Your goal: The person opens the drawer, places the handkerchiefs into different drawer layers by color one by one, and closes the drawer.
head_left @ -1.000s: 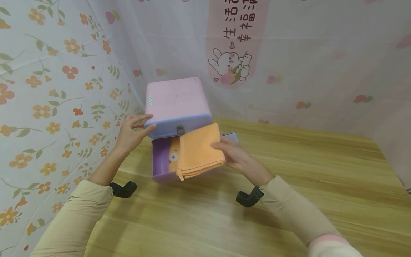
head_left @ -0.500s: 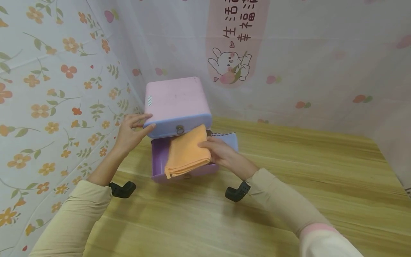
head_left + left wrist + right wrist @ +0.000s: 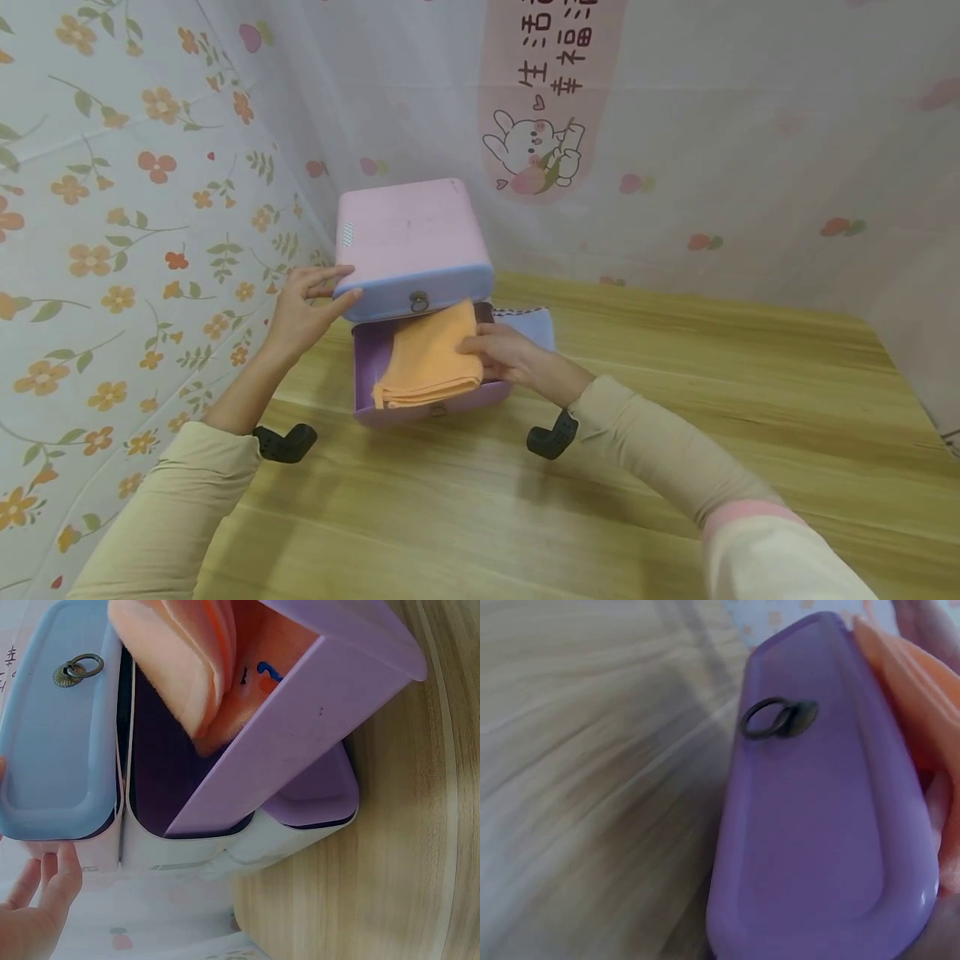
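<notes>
My right grip [image 3: 513,354] clamps the orange cloth [image 3: 429,352], long axis slanting near-left to far-right, layered edge near; my left grip [image 3: 303,312], fingers apart, touches the pink cabinet [image 3: 408,225].

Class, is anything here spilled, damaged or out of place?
Nothing looks spilled. In the left wrist view, small dark specks mark the otherwise plain side of the purple drawer; dirt or damage, I can't tell. In the head view, a blue piece juts out to its right.

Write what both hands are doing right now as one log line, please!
left hand: touching pink cabinet | right hand: holding folded orange cloth | purple drawer: pulled out, cloth at its opening
</notes>
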Tool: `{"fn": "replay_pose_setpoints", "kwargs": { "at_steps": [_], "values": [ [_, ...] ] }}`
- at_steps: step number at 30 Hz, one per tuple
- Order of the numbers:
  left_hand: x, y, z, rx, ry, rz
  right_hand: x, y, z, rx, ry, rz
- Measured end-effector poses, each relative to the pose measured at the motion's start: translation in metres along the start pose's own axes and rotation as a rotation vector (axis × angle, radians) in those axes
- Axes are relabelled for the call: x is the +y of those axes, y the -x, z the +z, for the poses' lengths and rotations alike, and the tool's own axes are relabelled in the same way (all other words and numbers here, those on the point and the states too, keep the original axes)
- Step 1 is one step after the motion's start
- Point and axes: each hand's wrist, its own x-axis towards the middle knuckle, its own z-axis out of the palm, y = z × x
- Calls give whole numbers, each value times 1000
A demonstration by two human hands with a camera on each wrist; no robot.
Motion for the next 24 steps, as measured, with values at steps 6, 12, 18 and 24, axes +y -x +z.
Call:
{"fn": "replay_pose_setpoints", "kwargs": {
  "at_steps": [6, 12, 18, 24],
  "values": [
    [1, -1, 0, -2, 4, 2, -1, -1, -2, 15, 103, 14],
    [0, 1, 0, -1, -5, -4, -5, -6, -2, 34, 193, 8],
    [1, 1, 0, 4, -1, -1, -15, -11, 1, 66, 263, 24],
    [1, -1, 0, 9, -5, -7, -25, -13, 3, 74, 306, 20]
  ]
}}
